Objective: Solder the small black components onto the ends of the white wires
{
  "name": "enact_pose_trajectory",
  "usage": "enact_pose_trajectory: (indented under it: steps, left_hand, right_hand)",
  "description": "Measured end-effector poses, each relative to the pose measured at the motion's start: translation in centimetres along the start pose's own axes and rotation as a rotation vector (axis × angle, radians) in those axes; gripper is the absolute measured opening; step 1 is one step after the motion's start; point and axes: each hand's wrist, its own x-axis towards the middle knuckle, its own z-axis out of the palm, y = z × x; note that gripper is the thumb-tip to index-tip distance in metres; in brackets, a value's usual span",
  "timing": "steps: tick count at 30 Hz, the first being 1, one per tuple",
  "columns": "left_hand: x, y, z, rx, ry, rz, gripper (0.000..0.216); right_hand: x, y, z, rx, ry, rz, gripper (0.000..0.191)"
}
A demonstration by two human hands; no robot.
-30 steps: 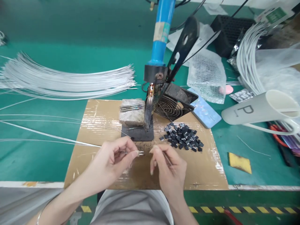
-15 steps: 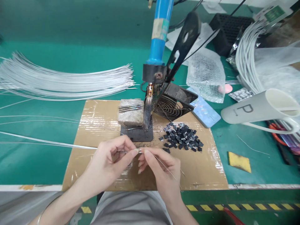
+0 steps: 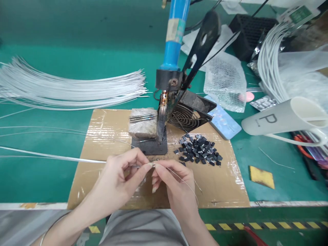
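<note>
My left hand pinches thin white wires that run in from the left edge. Fingertip to fingertip with it, my right hand pinches the wires' end; a thin strand trails out over its back. Fingers hide the exact spot where the hands meet. Both hands hover over a cardboard sheet. Just beyond them stands a blue-handled soldering iron in a holder, tip down over a dark base plate. Right of it lies a pile of small black parts.
A large bundle of white wires lies at the left. A wrapped block and a small fan flank the iron. To the right are a white mug, a blue phone-like slab, a yellow sponge and bubble wrap.
My right hand has shifted slightly left and turned a little, and the strand over it now bends differently. My left hand stays nearly still, its pinch kept.
</note>
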Motion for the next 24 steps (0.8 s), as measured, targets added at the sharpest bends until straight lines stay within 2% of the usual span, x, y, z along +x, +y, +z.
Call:
enact_pose_trajectory:
  steps: [4,12,19,24]
  left_hand:
    - [-0.1,-0.1,0.0,-0.008,-0.003,-0.015,0.019]
    - [-0.2,-0.1,-0.5,0.035,-0.068,-0.051,0.023]
    - [0.3,0.3,-0.3,0.022,-0.057,-0.031,0.021]
    - [0.2,0.2,0.2,0.039,0.008,-0.023,0.020]
  right_hand:
    - [0.0,0.2,0.0,0.009,0.004,0.005,0.019]
    - [0.2,-0.6,0.3,0.094,-0.022,0.108,0.025]
    - [0.3,-0.9,0.1,0.123,-0.032,0.145,0.026]
    - [0.1,-0.1,-0.1,0.108,-0.015,0.111,0.025]
